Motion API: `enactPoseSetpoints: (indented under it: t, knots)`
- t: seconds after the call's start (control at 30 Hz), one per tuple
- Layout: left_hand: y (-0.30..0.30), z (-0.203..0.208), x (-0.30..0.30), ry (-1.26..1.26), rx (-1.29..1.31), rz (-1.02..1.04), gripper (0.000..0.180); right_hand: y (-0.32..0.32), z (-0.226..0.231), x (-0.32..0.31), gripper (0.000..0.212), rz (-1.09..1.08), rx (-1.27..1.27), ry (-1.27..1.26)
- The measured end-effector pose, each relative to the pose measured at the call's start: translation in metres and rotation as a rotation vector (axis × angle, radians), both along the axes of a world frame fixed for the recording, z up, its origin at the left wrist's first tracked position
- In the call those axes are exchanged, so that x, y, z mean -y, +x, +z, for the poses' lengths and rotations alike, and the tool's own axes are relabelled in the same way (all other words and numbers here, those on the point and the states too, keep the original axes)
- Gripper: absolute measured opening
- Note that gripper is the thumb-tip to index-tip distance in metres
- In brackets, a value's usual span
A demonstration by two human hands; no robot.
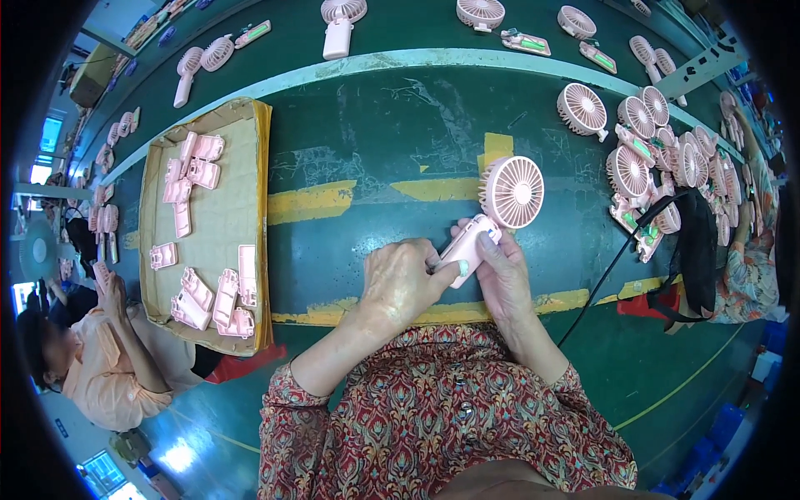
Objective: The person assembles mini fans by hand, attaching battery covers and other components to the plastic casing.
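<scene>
A pink handheld fan (514, 192) is held between my two hands over the near part of the green table, its round grille tilted up and away to the right. Around the lower end of its handle close the fingers of my left hand (400, 279), the thumb pressed on the pink casing. My right hand (505, 273) grips the handle just below the fan head, thumb on top and fingers behind. The underside of the handle is hidden by my fingers.
To the left stands a cardboard tray (242, 150) with several loose pink casing halves (198, 171). At the right lies a heap of fan parts (658, 158), a black cable (612, 279) in front. Beyond a pale rail (400, 60) more fans lie. A co-worker (117, 358) sits at the left.
</scene>
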State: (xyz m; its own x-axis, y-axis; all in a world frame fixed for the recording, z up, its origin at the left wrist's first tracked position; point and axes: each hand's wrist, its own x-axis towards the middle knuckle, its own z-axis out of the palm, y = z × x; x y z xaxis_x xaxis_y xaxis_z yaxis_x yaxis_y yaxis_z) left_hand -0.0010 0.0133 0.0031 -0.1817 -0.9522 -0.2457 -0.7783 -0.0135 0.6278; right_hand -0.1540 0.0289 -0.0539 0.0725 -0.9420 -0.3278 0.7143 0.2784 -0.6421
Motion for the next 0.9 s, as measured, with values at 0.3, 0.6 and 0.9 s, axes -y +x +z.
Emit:
enactPoseSetpoints:
  t: [0.3,0.6,0.9]
  knots:
    - [0.003,0.011,-0.013,-0.035,0.01,-0.05,0.038,-0.001,0.0,-0.005,0.045,-0.013,0.055,-0.006]
    - [0.008,-0.004,-0.01,0.248,-0.344,-0.204,0.045,0.0,0.008,-0.009,0.044,0.025,0.092,-0.02]
    - [-0.008,-0.022,-0.025,-0.45,-0.061,-0.173,0.045,0.004,0.009,-0.002,0.037,-0.016,-0.063,0.074]
